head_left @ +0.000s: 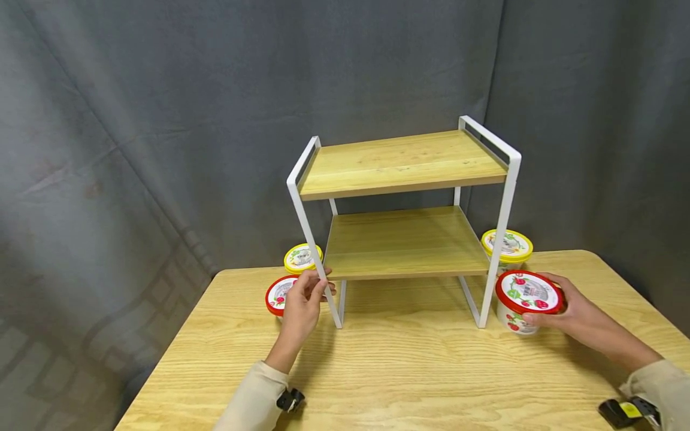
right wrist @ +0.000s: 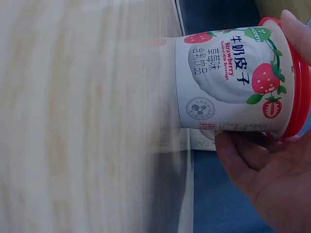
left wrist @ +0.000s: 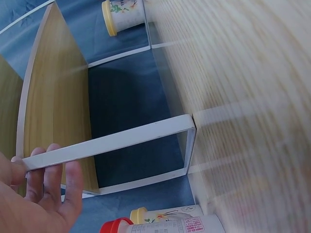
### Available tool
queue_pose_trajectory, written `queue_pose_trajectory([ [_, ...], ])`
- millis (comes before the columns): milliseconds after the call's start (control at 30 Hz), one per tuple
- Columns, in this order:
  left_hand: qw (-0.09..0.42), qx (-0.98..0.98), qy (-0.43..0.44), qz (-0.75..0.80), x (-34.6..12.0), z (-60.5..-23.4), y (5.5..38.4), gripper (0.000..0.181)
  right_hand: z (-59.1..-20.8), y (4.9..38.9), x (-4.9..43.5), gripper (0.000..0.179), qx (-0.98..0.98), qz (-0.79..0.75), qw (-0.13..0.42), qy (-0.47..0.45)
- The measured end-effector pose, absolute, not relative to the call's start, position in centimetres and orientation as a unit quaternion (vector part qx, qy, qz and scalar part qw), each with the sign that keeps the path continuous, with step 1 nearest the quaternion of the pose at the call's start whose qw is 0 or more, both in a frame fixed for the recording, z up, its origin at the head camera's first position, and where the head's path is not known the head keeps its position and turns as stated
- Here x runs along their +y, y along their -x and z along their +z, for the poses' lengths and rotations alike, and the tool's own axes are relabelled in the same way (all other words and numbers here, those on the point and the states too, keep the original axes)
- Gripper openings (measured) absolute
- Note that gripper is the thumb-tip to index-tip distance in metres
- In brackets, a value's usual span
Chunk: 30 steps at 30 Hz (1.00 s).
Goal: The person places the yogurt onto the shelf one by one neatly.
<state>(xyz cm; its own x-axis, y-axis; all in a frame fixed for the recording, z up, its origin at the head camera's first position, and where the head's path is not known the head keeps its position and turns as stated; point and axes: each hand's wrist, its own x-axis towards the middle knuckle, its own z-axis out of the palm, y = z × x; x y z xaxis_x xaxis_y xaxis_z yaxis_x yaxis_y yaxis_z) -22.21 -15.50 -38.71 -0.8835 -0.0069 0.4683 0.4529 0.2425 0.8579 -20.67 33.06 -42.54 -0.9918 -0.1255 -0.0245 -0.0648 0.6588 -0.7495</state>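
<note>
Observed from beside the worktop; clock directions are read from the person's seat, twelve being straight ahead.

Right hand: clamped on the near right strawberry tub, thumb on the near side and fingers round the far side, at and just below the red lid. The tub lies at about nine to ten o'clock from the middle of the hand. It is upright, its axis vertical. Whether the base bears on the worktop or is slightly raised, I cannot tell.

Governing relation: the rack stands to the tub's nine to ten o'clock, its right front leg just beside the tub, between it and the space under the lower shelf. The shelf's long front edge runs roughly nine to three. The right hand is the nearer to this tub by a wide margin; the left is well apart, across the rack.

Left hand: gripping the left front leg near the lower shelf. A second red-lidded tub is close by at ten o'clock, partly hidden by this hand.

Yellow-lidded tubs: one at eleven o'clock from the held tub, another at one o'clock from the second red-lidded tub.
</note>
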Motion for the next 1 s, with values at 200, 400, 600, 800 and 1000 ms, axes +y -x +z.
queue_pose_trajectory([
  [200,0.188,-0.769,0.147,-0.593,-15.49,-38.8,22.35,0.014,-42.37,20.48,32.99,0.1,0.91,-0.41,0.036,0.049],
  [400,0.187,-0.768,0.143,-0.595,-15.52,-38.71,22.27,0.013,-42.64,20.33,32.89,0.097,0.913,-0.403,0.022,0.056],
  [600,0.184,-0.77,0.14,-0.595,-15.63,-38.71,22.26,0.015,-42.8,20.31,32.71,0.095,0.909,-0.411,0.015,0.061],
  [800,0.185,-0.772,0.148,-0.59,-15.59,-38.67,22.42,0.013,-42.81,20.27,32.82,0.095,0.913,-0.404,0.011,0.061],
  [1000,0.184,-0.77,0.151,-0.592,-15.61,-38.66,22.48,0.012,-42.83,20.19,32.92,0.096,0.917,-0.395,0.014,0.06],
])
